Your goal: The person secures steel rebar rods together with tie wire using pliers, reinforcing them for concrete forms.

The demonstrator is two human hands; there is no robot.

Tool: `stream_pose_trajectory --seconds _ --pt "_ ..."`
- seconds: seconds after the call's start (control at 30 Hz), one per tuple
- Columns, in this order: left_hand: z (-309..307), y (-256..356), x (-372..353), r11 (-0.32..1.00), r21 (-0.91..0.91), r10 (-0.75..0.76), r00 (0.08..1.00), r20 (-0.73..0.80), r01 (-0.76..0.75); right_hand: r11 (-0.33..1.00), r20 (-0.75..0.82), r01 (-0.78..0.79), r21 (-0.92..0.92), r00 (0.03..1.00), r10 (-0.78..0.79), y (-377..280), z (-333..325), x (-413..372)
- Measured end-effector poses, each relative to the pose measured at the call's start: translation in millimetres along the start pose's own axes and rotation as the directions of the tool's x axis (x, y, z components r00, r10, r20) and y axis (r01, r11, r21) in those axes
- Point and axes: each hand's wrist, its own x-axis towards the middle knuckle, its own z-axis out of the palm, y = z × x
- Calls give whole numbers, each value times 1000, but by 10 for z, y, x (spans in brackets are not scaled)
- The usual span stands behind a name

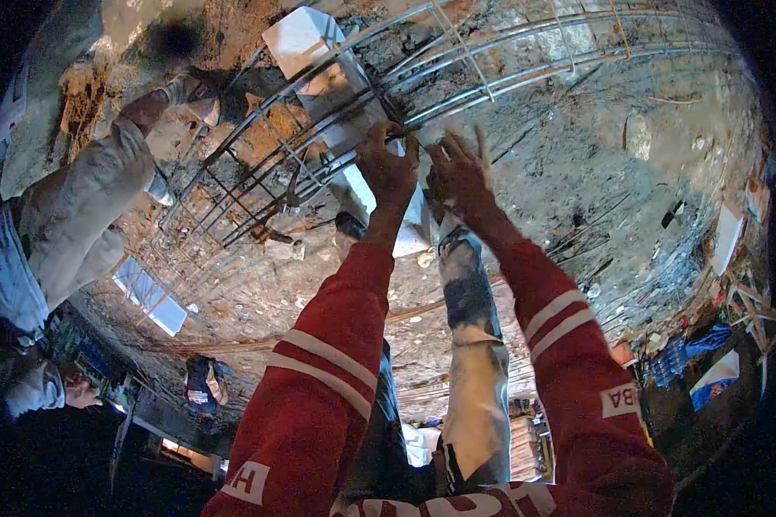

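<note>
Red sleeves (319,362) stretch forward, left hand (387,168) seemingly pinching the rebar (526,76), right hand (461,179) half-open beside it.

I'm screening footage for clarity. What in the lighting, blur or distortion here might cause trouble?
Head view: wide-lens distortion bows the long steel bars and rounds off black corners; head view: the right hand looks motion-blurred at the fingers; head view: uneven light, grainy darkness at lower left; head view: dark smudge near upper left, cause unclear.

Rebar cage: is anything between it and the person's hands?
Nothing visible is. The left hand has its fingers at the bars of the rebar cage; the right hand is close beside. The pale block lies beneath the cage, not between.
</note>
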Motion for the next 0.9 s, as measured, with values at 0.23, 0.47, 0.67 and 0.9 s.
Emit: stream_pose_trajectory --seconds 0.23,0.47,0.67,0.9 --pt "-42 32 -18 998 -60 -18 999 34 20 992 495 -13 127 867 -52 -76 249 -571" --pt "-119 45 -179 962 49 268 963 -16 -267 727 367 -165 666 922 -127 -137 975 -2255" --pt "-303 199 -362 954 -265 -92 978 185 140 520 138 -414 747 862 487 -618 261 -833" --pt "-310 56 -188 685 -413 -446 794 413 600 617 -1 -587 524 724 690 -1129 199 -446"
